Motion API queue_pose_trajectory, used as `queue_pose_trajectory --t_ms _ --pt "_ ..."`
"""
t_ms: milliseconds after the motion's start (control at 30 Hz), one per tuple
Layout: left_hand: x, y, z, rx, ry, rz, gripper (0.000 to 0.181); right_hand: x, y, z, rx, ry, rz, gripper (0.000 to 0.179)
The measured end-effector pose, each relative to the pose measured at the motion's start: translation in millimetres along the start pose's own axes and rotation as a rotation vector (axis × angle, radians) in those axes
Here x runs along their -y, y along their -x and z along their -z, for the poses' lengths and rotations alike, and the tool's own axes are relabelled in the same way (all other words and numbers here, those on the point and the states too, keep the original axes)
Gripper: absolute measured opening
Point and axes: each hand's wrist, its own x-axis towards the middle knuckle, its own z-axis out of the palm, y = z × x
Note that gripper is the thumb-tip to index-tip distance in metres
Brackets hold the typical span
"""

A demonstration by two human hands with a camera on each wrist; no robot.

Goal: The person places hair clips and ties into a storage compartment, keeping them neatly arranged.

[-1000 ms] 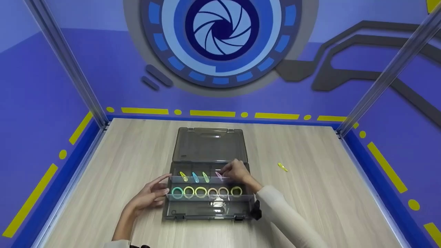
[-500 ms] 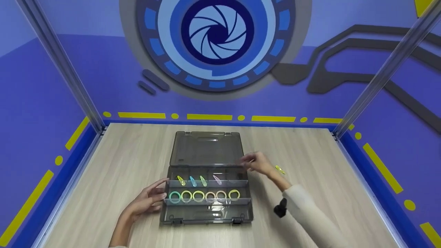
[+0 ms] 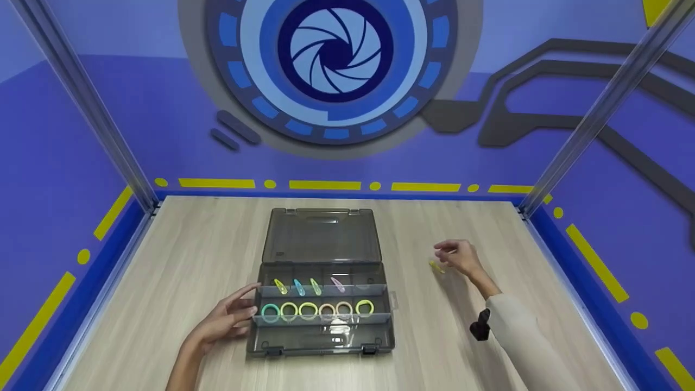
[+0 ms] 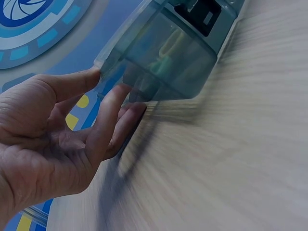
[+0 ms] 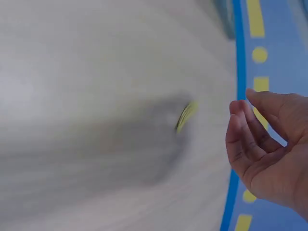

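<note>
A smoky clear storage box point(image 3: 355, 339) lies with its lid point(image 3: 321, 239) folded back. My left hand point(image 3: 220, 322) touches the box's left side with its fingertips, fingers loosely bent. In the box's back row are yellow point(image 3: 280, 287), blue point(image 3: 299, 287), green point(image 3: 315, 287) and pink hair clips point(image 3: 337, 284). A row of ring-shaped hair ties point(image 3: 308, 310), teal, yellow and pinkish, fills the middle compartment. To the right, one yellow hair clip point(image 3: 436, 266) lies on the table. My right hand point(image 3: 461, 257) hovers just above that clip, fingers loosely curved and holding nothing.
The wood-patterned table point(image 3: 179, 244) is enclosed by blue printed walls point(image 3: 326, 168) at the back and sides. Metal posts point(image 3: 117, 136) stand at the back corners. The box's front compartment carries two dark latches point(image 3: 370, 350) on its edge.
My right hand has let go of the pink hair clip in the back row and moved right, out of the box, to the loose yellow clip. My left hand stays at the box's side.
</note>
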Motion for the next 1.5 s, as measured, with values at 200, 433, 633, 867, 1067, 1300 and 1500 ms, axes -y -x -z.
queue_pose_trajectory --t_ms 200,433,633,867,1067,1300,1500 --pt "1.5 1.1 0.4 0.007 0.008 0.012 0.066 -28 6.2 1 -0.085 0.156 0.037 0.018" --pt "3.6 5.7 0.2 0.005 0.005 0.019 0.067 -54 16.1 -9 -0.049 0.241 -0.058 0.021" --pt "6.5 9.2 0.1 0.016 0.013 0.012 0.068 -58 18.1 -18 -0.007 0.229 0.045 0.028" --pt "4.3 7.6 1.6 0.018 0.008 0.016 0.068 -56 15.1 -24 0.021 0.245 0.212 0.025" --pt "0.4 3.1 1.3 0.008 -0.003 0.014 0.067 -53 13.4 -25 0.028 0.345 0.254 0.013" --pt "-0.9 1.2 0.2 0.015 -0.011 -0.015 0.066 -48 16.4 -26 0.032 0.491 0.339 0.011" --pt "0.6 1.9 0.5 0.018 0.001 -0.024 0.066 -42 16.5 -29 0.026 0.539 0.393 0.014"
